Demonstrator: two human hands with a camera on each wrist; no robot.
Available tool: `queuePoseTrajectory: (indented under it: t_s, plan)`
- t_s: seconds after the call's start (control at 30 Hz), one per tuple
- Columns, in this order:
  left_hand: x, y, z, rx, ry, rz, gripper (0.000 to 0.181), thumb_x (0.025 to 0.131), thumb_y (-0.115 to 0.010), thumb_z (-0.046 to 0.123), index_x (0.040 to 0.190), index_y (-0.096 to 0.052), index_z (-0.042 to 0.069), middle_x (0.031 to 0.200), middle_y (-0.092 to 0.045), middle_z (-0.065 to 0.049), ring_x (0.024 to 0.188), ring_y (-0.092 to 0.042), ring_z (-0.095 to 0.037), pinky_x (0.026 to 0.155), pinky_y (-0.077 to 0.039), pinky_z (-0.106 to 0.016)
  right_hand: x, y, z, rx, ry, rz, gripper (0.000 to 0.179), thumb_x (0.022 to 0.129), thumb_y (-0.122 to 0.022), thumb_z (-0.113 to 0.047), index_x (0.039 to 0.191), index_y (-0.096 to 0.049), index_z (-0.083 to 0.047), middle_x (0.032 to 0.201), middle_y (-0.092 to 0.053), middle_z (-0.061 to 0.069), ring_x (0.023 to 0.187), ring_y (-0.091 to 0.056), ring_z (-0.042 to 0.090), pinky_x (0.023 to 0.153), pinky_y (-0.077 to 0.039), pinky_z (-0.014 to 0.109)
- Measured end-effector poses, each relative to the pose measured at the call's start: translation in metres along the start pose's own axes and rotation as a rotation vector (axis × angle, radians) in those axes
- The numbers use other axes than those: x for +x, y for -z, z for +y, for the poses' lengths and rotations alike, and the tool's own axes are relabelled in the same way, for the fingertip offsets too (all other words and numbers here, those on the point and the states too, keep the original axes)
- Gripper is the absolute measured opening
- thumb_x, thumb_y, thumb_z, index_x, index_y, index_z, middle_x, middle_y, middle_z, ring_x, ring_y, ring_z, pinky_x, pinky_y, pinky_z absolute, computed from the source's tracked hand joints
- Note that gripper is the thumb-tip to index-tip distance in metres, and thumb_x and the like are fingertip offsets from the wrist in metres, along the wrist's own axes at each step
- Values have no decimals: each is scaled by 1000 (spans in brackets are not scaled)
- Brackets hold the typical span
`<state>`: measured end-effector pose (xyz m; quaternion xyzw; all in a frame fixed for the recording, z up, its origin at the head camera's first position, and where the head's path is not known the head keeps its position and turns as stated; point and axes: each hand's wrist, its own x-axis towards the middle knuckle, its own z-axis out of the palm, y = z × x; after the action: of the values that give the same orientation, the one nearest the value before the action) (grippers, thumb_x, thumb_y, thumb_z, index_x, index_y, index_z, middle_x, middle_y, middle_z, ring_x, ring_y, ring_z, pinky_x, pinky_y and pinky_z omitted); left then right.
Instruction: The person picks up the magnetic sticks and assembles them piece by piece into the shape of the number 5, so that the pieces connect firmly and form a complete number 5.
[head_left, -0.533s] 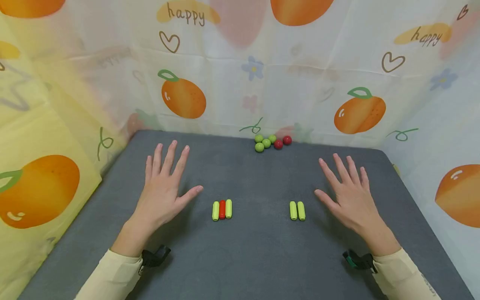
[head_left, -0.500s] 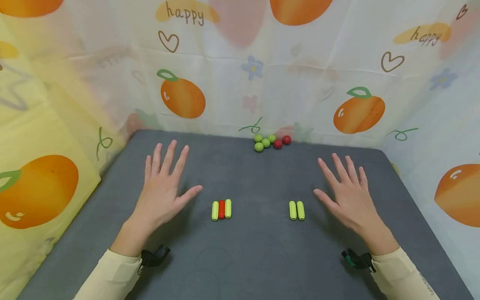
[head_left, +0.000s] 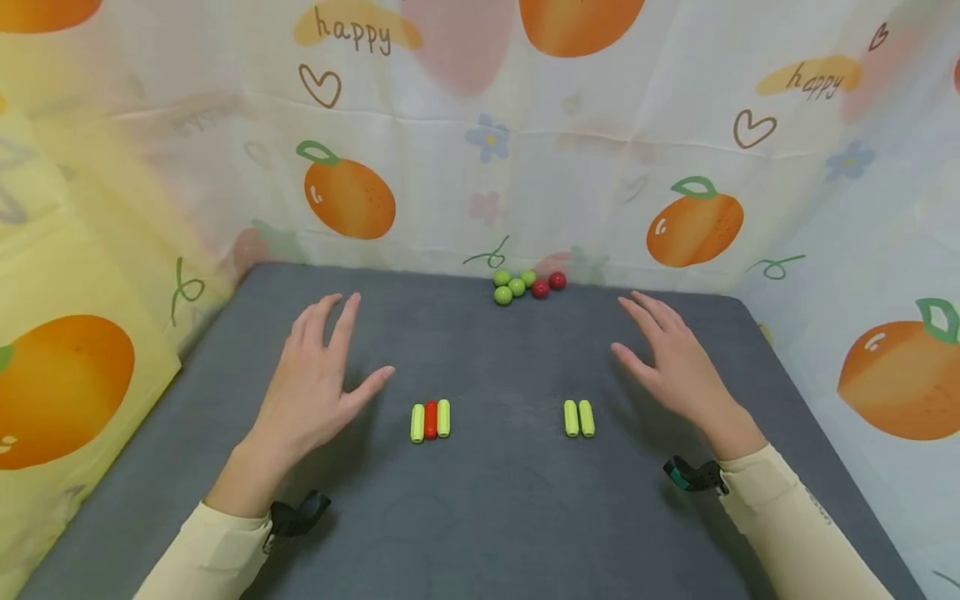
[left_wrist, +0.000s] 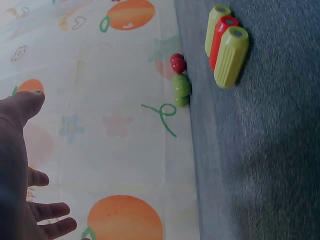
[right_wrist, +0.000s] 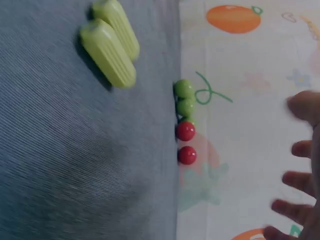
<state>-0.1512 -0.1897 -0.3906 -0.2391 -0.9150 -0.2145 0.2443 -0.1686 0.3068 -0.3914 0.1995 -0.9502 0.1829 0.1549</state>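
My left hand (head_left: 307,383) hovers over the table's left side, fingers extended and thumb apart, holding nothing. Just right of its thumb lie three short ribbed rods side by side: a red rod (head_left: 431,420) between a yellow-green rod (head_left: 417,423) and another yellow-green rod (head_left: 444,418). My right hand (head_left: 678,367) is likewise raised over the right side, its fingers relaxed around nothing. Nearest to it is a pair of yellow-green rods (head_left: 579,418). In the right wrist view that pair of rods (right_wrist: 112,47) appears at the upper left, apart from the hand (right_wrist: 302,180).
Several green balls (head_left: 503,296) and two red balls (head_left: 540,289) cluster at the far edge of the dark grey table (head_left: 495,517). A fruit-print cloth (head_left: 555,183) hangs behind the table and along both sides.
My right hand has turned and moved slightly forward, its fingers bunching closer together. The left hand's fingers have also drawn closer. The head view has shifted a little; rods and balls lie as before.
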Motion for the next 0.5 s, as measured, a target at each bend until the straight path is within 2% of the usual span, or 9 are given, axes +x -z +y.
queuePoseTrajectory:
  t_s: [0.17, 0.3, 0.5]
  plan:
    - [2, -6, 5, -14, -8, -7, 88, 94, -79, 41, 160, -42, -3, 150, -46, -31, 136, -44, -54, 110, -40, -69, 21, -2, 10, 100, 17, -39, 60, 103, -78, -16, 157, -54, -7, 161, -49, 19, 147, -45, 44, 114, -39, 68]
    - [1, -14, 9, -39, -10, -32, 82, 92, -83, 36, 153, -48, -7, 145, -50, -30, 134, -47, -52, 109, -42, -68, 37, -8, 17, 138, 15, -63, 56, 102, -79, -13, 154, -58, -8, 156, -56, 17, 142, -53, 40, 114, -43, 63]
    - [5, -21, 16, -71, -11, -62, 74, 92, -86, 31, 146, -54, -8, 142, -54, -28, 131, -50, -50, 108, -45, -66, 67, -16, 22, 187, 7, -91, 52, 101, -79, -14, 151, -61, -8, 146, -63, 14, 125, -64, 39, 107, -51, 60]
